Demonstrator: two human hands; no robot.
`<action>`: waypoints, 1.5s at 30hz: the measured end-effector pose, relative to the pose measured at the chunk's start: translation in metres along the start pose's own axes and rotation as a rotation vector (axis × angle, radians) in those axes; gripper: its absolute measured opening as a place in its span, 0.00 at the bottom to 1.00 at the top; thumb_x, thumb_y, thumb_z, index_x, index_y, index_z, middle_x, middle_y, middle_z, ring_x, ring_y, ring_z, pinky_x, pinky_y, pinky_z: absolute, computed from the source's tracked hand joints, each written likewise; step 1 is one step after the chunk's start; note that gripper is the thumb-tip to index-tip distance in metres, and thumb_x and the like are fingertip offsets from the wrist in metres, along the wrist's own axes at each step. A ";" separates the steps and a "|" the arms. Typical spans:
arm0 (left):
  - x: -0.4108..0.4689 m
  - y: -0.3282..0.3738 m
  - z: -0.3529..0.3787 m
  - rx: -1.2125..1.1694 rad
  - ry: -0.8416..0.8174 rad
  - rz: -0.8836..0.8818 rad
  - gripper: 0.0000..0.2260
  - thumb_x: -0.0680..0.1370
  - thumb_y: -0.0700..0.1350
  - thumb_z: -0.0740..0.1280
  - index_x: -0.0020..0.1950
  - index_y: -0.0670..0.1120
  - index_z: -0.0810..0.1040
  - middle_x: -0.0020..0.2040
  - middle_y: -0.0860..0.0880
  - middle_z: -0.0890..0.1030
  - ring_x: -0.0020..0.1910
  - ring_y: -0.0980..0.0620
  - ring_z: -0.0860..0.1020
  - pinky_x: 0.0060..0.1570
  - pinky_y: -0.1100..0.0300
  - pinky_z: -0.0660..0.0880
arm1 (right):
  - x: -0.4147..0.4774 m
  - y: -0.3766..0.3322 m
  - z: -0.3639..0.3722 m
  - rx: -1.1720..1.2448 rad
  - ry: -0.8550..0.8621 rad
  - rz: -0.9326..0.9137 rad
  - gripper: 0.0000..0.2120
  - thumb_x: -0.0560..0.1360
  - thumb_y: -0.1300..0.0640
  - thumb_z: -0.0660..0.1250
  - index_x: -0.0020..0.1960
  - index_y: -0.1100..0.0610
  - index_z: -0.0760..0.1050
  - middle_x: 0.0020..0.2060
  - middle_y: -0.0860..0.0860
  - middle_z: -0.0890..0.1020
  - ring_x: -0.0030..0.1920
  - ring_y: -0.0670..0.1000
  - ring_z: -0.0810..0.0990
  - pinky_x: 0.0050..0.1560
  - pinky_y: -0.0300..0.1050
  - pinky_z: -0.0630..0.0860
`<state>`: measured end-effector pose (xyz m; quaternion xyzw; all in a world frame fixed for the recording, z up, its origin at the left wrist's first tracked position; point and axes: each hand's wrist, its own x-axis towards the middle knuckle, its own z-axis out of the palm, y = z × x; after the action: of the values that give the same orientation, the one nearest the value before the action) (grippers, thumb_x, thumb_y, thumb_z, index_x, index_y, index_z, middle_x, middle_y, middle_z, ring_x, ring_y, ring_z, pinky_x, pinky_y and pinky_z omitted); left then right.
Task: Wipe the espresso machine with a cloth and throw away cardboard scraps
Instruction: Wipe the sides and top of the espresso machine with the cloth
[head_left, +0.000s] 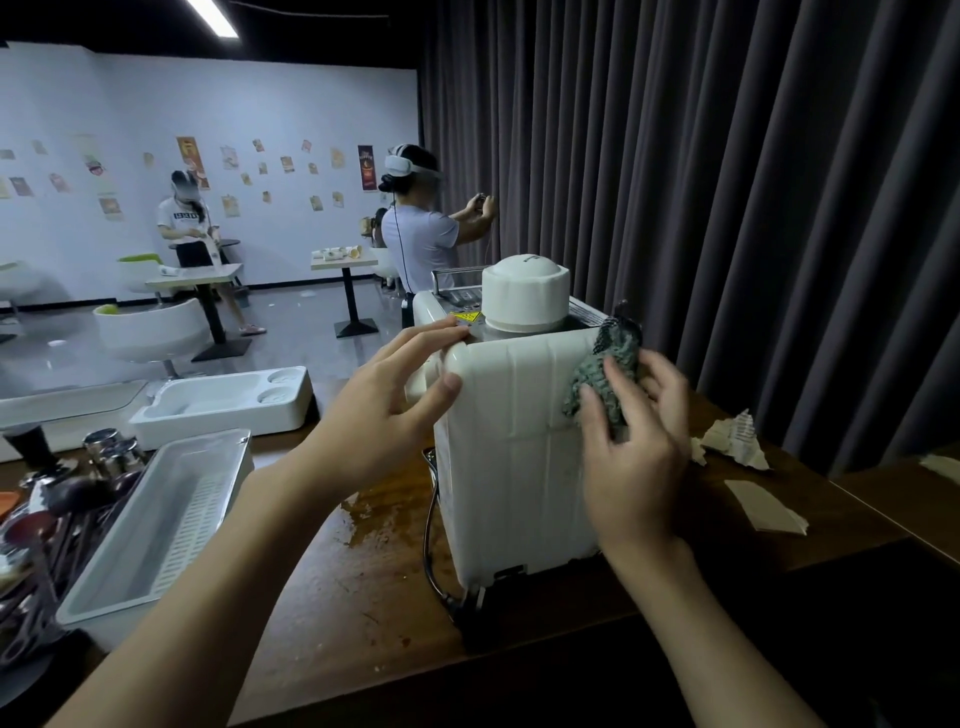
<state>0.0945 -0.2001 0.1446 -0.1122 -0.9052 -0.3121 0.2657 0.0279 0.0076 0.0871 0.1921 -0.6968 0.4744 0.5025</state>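
- The espresso machine (519, 457) stands on the worktop (363, 571), with its white back panel toward the person.
- The left hand (384, 410), fingers spread and nearly straight, braces the top corner, probably to steady the machine.
- The right hand (634, 457), fingers splayed, presses the green cloth (605, 374) against the panel's upper right edge.
- Cardboard scraps (737, 439) lie untouched on the worktop beside the machine.
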 end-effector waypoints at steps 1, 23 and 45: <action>0.000 0.000 0.000 0.001 0.000 0.001 0.23 0.79 0.65 0.57 0.73 0.62 0.68 0.73 0.67 0.67 0.71 0.63 0.67 0.65 0.57 0.69 | -0.002 -0.001 0.001 -0.016 0.010 0.010 0.15 0.75 0.63 0.71 0.61 0.65 0.78 0.62 0.62 0.75 0.58 0.59 0.77 0.61 0.43 0.74; -0.002 0.004 -0.005 -0.164 -0.048 -0.004 0.20 0.81 0.55 0.59 0.73 0.57 0.70 0.74 0.63 0.68 0.72 0.64 0.66 0.63 0.67 0.70 | -0.032 -0.049 0.022 -0.025 -0.161 -0.262 0.20 0.76 0.66 0.68 0.67 0.64 0.74 0.58 0.59 0.79 0.57 0.57 0.77 0.62 0.46 0.72; -0.003 0.014 -0.002 -0.107 -0.021 -0.011 0.22 0.77 0.57 0.64 0.71 0.58 0.69 0.74 0.61 0.67 0.69 0.63 0.68 0.52 0.81 0.68 | -0.038 -0.022 0.003 0.086 -0.173 0.060 0.17 0.78 0.60 0.66 0.65 0.63 0.75 0.60 0.57 0.71 0.56 0.52 0.75 0.60 0.27 0.68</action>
<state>0.1029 -0.1907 0.1509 -0.1246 -0.8906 -0.3602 0.2481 0.0593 -0.0134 0.0636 0.2327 -0.7220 0.5004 0.4174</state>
